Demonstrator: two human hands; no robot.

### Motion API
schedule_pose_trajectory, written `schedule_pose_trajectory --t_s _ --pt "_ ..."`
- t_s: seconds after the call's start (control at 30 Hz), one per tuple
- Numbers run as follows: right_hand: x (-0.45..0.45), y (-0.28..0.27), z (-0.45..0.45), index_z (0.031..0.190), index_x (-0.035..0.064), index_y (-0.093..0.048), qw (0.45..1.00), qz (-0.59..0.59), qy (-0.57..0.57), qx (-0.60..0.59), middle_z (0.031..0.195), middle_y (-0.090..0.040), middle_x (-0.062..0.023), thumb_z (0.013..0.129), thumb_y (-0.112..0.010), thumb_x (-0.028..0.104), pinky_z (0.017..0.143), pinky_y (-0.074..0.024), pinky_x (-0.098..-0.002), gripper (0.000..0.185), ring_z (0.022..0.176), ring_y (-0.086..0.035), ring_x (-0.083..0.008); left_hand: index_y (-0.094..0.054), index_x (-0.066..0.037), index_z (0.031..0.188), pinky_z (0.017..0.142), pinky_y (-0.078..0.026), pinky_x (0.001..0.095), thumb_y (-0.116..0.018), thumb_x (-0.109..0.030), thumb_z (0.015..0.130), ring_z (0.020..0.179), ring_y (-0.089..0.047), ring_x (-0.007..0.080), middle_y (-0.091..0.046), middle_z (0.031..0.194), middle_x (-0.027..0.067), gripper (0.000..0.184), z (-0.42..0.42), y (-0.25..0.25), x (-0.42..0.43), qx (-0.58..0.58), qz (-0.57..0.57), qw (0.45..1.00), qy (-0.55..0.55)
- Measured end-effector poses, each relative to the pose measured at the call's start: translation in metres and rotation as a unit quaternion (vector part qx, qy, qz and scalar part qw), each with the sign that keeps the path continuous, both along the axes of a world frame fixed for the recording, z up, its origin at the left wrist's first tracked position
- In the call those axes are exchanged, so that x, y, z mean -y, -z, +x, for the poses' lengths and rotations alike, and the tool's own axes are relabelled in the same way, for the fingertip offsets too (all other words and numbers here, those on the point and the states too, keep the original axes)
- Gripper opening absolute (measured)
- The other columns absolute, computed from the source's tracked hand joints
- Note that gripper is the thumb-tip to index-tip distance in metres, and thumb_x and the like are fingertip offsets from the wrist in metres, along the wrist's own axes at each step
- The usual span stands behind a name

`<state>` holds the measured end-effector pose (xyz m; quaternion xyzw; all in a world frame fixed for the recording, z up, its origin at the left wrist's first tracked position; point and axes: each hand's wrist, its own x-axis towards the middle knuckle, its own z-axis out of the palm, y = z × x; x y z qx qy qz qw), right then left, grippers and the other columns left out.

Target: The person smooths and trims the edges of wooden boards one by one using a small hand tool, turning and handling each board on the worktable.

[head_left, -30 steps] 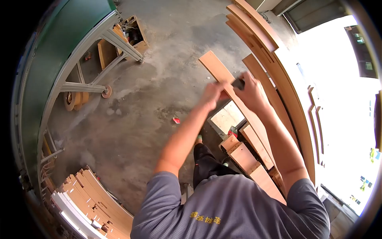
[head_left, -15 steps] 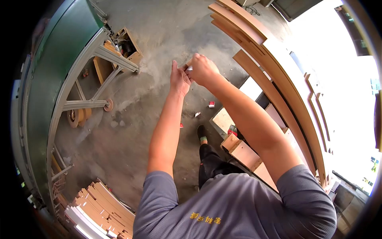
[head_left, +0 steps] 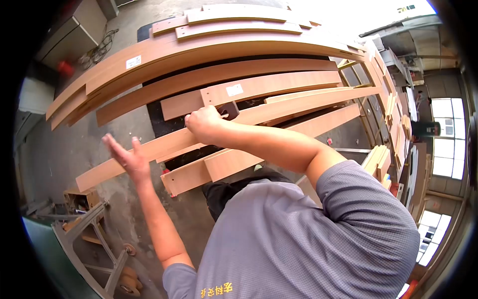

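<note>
My left hand [head_left: 130, 160] is held in the air with its fingers stretched out and nothing in it. Below it runs a long light-brown wooden board [head_left: 107, 169]. My right hand [head_left: 205, 125] is closed, knuckles up, above the middle of the stacked boards; its grip is hidden from me. Right beside its fingers lies a small dark-brown piece [head_left: 229, 110] with a cut-out, and whether the hand touches it I cannot tell. Behind that hand is a shorter board [head_left: 279, 85] with a white label [head_left: 234, 90].
More long boards [head_left: 224, 47] are stacked at the back, one with a white sticker [head_left: 133, 62]. A board with screw holes [head_left: 191, 178] lies close to my legs. A green-topped bench [head_left: 42, 249] with a metal frame stands at lower left, near a wooden box [head_left: 82, 200].
My view has swung right to the board stack. My hands, together before over the floor with something silvery at the right fingers, are now apart; the right is over the boards.
</note>
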<state>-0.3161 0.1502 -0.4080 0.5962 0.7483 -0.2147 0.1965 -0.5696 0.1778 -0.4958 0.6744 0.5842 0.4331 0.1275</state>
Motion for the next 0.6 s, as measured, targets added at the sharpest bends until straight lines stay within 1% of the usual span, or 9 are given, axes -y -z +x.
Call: schedule_pose_trajectory --t_s 0.03,0.07,0.13,0.2,0.27,0.3,0.37,0.5,0.6 --pt "0.013 0.0 0.044 0.115 0.0072 -0.072 1.0 0.009 0.009 0.02 0.106 -0.079 -0.0082 0.087 -0.074 0.016 0.082 -0.0593 -0.0398 0.029 0.102 -0.077 -0.0258 -0.032 -0.001 0.161 0.129 -0.021 0.0475 -0.068 -0.016 0.097 0.157 -0.026 0.0373 -0.027 0.17 0.021 0.075 0.069 -0.023 0.02 0.003 -0.026 0.996 0.089" --pt "0.028 0.003 0.082 0.116 0.0082 -0.072 0.999 0.0 0.019 0.039 0.107 -0.079 -0.0087 0.09 -0.071 0.016 0.083 -0.0591 -0.039 0.028 0.103 -0.077 -0.0263 -0.034 -0.001 0.16 0.129 -0.021 0.0478 -0.068 -0.016 0.096 0.157 -0.027 0.0371 -0.028 0.17 0.02 0.074 0.121 -0.027 0.036 -0.049 -0.07 0.982 0.168" --pt "0.062 0.003 0.167 0.114 0.0149 -0.079 0.994 0.0 0.102 0.046 0.114 -0.078 -0.0037 0.091 -0.074 0.017 0.093 -0.0537 -0.0382 0.024 0.11 -0.074 -0.0237 -0.037 -0.001 0.159 0.128 -0.022 0.05 -0.07 -0.028 0.097 0.156 -0.028 0.0378 -0.029 0.169 0.0209 0.075 0.227 -0.017 0.07 -0.158 -0.07 0.932 0.32" --pt "0.097 0.012 0.247 0.114 0.014 -0.079 0.989 0.018 0.141 0.043 0.114 -0.078 -0.0052 0.09 -0.074 0.017 0.093 -0.0547 -0.0388 0.024 0.111 -0.074 -0.0244 -0.037 -0.002 0.159 0.129 -0.02 0.0516 -0.077 -0.039 0.092 0.155 -0.031 0.0375 -0.034 0.167 0.0204 0.087 0.319 0.005 0.101 -0.194 -0.088 0.891 0.4" --pt "0.128 0.017 0.329 0.114 0.0131 -0.079 0.983 0.038 0.175 0.043 0.115 -0.078 -0.0066 0.09 -0.073 0.016 0.092 -0.0558 -0.0394 0.025 0.111 -0.074 -0.025 -0.039 -0.003 0.158 0.128 -0.024 0.0492 -0.081 -0.041 0.088 0.153 -0.036 0.0353 -0.04 0.164 0.0182 0.09 0.393 0.002 0.126 -0.285 -0.047 0.855 0.43" --pt "0.145 0.02 0.368 0.114 0.0118 -0.079 0.982 0.043 0.175 0.057 0.115 -0.078 -0.0086 0.089 -0.074 0.016 0.09 -0.0567 -0.0397 0.025 0.11 -0.075 -0.0257 -0.039 -0.003 0.158 0.128 -0.024 0.0492 -0.081 -0.041 0.088 0.153 -0.036 0.0353 -0.04 0.164 0.0182 0.09 0.426 0.005 0.136 -0.291 -0.04 0.848 0.442" --pt "0.178 0.018 0.442 0.115 0.0085 -0.077 0.982 0.043 0.169 0.069 0.115 -0.078 -0.0126 0.088 -0.073 0.016 0.087 -0.0589 -0.0396 0.028 0.108 -0.076 -0.027 -0.045 -0.006 0.154 0.126 -0.028 0.0482 -0.086 -0.043 0.081 0.148 -0.043 0.0301 -0.049 0.158 0.0132 0.092 0.481 0.01 0.149 -0.314 -0.023 0.851 0.42" --pt "0.227 0.029 0.566 0.108 0.009 -0.072 0.979 0.073 0.182 0.056 0.103 -0.078 -0.0123 0.092 -0.065 0.016 0.082 -0.0582 -0.0436 0.018 0.1 -0.076 -0.0309 -0.048 -0.01 0.151 0.121 -0.034 0.0465 -0.089 -0.038 0.077 0.141 -0.049 0.0289 -0.055 0.151 0.0103 0.089 0.506 0.005 0.158 -0.32 -0.069 0.861 0.39" --pt "0.252 0.028 0.64 0.106 0.0096 -0.072 0.976 0.07 0.195 0.067 0.1 -0.078 -0.012 0.092 -0.065 0.016 0.081 -0.058 -0.0442 0.017 0.098 -0.076 -0.0316 -0.048 -0.01 0.151 0.118 -0.036 0.0465 -0.091 -0.033 0.075 0.139 -0.051 0.0302 -0.056 0.149 0.0109 0.09 0.504 0.005 0.159 -0.338 -0.07 0.857 0.384"
